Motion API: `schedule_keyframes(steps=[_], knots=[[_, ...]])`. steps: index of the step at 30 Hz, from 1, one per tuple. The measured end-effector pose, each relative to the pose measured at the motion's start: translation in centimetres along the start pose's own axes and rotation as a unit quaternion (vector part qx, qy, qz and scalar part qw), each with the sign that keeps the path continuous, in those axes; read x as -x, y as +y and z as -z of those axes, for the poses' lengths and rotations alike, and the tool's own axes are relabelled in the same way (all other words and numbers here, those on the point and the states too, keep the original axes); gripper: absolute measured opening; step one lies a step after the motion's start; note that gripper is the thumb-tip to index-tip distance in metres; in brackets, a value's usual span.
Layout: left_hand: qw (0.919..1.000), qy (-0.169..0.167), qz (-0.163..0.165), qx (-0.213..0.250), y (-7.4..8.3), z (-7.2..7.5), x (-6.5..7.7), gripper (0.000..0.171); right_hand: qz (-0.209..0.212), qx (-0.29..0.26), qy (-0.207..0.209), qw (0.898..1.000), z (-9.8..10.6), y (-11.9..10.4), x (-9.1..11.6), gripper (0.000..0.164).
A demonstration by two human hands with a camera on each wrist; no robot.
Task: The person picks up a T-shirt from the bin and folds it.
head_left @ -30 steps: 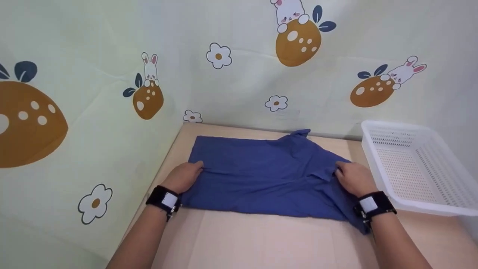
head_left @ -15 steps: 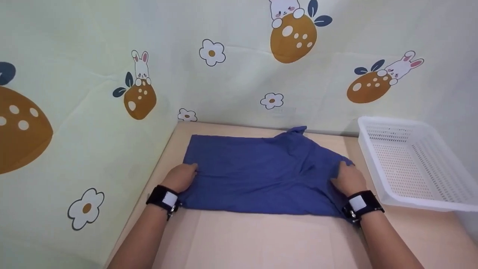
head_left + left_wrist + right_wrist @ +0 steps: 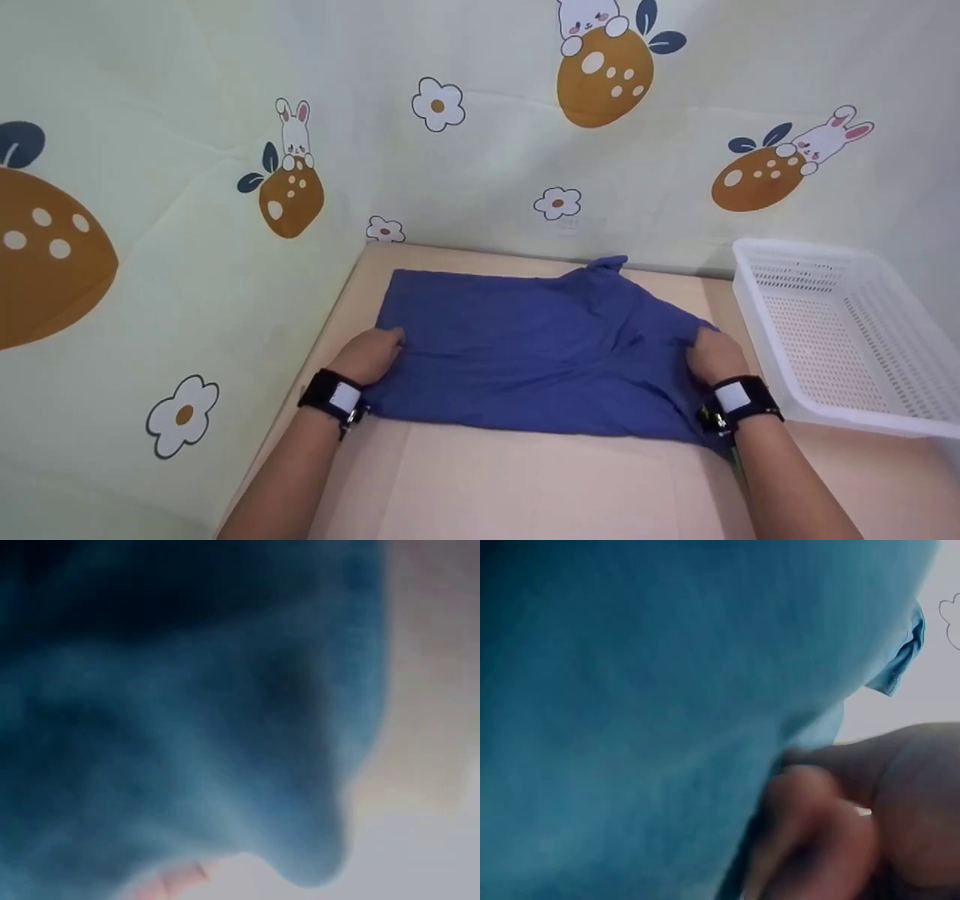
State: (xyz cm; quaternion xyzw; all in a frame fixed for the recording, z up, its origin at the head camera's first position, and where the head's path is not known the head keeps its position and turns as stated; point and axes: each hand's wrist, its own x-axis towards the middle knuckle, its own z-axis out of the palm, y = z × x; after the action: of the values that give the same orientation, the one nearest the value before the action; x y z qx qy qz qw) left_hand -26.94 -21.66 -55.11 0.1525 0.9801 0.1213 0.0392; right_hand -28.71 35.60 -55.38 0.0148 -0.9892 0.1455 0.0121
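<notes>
A blue T-shirt (image 3: 510, 345) lies spread lengthwise over the table, its far sleeve poking up towards the back wall and creases running across its middle. At its left end, my left hand (image 3: 367, 355) pinches the edge of the cloth. My right hand (image 3: 716, 357) grips the right end, fingers curled and partly hidden. In the left wrist view the blurred shirt (image 3: 187, 735) fills most of the frame, with a little of the fingers (image 3: 171, 883) below it. The right wrist view has curled fingers (image 3: 802, 825) against the shirt (image 3: 645, 705).
A white perforated plastic basket (image 3: 787, 375) stands on the table's right side, close to my right hand. Pale walls printed with rabbits and flowers close off the back and left. The light wooden table (image 3: 540, 480) shows in front of the shirt.
The raised flap of shirt by my right hand has gone down, and that hand has shifted its hold on the right end. My left hand stays at the left edge.
</notes>
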Motion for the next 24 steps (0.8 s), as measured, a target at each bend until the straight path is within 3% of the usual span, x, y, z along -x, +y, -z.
schedule_keyframes(steps=[6,9,11,15,19,21,22,24], knots=[[0.9998,-0.017,-0.004,0.011,-0.5,0.5,0.2,0.014,-0.020,-0.062,0.107,0.992,0.2,-0.2,-0.8,0.025],[0.9996,-0.023,0.007,0.017,-1.0,0.7,0.2,0.014,-0.026,-0.113,0.127,0.985,0.0,-0.6,-2.0,0.021],[0.9995,-0.025,0.010,0.020,-1.1,0.7,0.1,0.014,-0.007,-0.131,0.105,0.986,0.0,-0.7,-2.4,0.029],[0.9997,-0.013,0.012,0.015,-0.7,0.5,0.0,0.015,0.067,-0.122,0.037,0.990,0.1,-1.0,-2.4,0.061],[0.9963,0.068,0.020,-0.049,0.7,0.2,0.0,0.013,0.155,-0.090,0.004,0.984,0.0,-2.7,-1.2,0.072],[0.9924,0.098,0.016,-0.074,1.8,0.1,-0.1,0.022,0.189,-0.075,-0.026,0.979,-0.3,-3.8,-0.4,0.073],[0.9922,0.098,0.009,-0.077,2.4,0.0,-0.2,0.031,0.196,-0.064,-0.049,0.977,-0.5,-4.2,0.1,0.077],[0.9962,0.060,-0.013,-0.061,3.5,-0.2,-0.4,0.054,0.188,-0.034,-0.098,0.977,-1.0,-4.8,0.9,0.088]])
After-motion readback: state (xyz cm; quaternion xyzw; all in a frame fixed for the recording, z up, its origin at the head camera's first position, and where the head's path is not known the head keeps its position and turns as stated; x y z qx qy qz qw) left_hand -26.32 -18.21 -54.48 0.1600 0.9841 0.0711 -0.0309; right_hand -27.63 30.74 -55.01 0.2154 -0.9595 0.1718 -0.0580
